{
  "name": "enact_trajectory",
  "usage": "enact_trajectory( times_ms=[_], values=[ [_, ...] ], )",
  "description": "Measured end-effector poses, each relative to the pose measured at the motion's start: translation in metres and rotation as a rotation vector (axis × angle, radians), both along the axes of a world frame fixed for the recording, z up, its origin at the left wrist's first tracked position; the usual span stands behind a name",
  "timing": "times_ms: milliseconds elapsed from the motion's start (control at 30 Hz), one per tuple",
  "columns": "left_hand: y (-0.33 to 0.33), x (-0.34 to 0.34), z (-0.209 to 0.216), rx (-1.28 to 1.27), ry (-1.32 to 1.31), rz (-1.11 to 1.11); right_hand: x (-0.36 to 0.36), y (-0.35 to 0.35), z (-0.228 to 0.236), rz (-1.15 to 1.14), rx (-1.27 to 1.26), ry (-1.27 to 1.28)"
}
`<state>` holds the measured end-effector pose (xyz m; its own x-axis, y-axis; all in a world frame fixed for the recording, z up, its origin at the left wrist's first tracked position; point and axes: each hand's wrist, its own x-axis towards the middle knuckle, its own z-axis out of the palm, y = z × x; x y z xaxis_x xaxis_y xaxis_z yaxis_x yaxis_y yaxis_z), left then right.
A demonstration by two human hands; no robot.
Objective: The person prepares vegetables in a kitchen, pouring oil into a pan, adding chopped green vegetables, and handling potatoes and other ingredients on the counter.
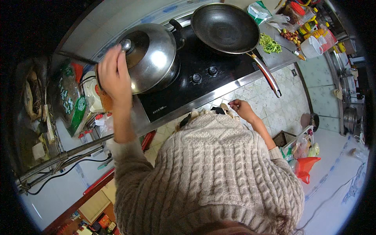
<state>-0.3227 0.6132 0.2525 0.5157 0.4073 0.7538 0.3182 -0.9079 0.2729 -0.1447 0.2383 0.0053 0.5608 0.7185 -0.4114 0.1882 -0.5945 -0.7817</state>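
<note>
At the left of the hob, a shiny domed pot lid (158,53) with a darker centre covers a pot (173,75). My left hand (113,74) is raised over the lid's near left side, its fingers closed at the round knob (126,44); the knob is partly hidden. My right hand (243,109) hangs in front of the stove's edge, fingers loosely curled with nothing visible in them. A dark frying pan (225,29) sits on the right of the black glass hob (188,92), its metal handle (266,74) pointing toward me.
Chopped green vegetables (270,44) lie on the counter right of the pan, near a knife (293,51) and a white tub (312,47). Bottles and bags crowd behind them. Left of the stove stand a printed plastic bag (72,100) and a pipe (64,156).
</note>
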Motion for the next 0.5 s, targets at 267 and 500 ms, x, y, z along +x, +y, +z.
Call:
enact_trajectory(
  times_ms=[267, 500],
  values=[
    [-0.133, -0.082, -0.144, -0.491, 0.374, -0.203, -0.024, 0.018, -0.026, 0.345, -0.109, 0.117],
    [-0.201, -0.167, -0.216, -0.449, 0.614, 0.121, -0.002, 0.058, -0.024, 0.742, -0.018, -0.120]
  ],
)
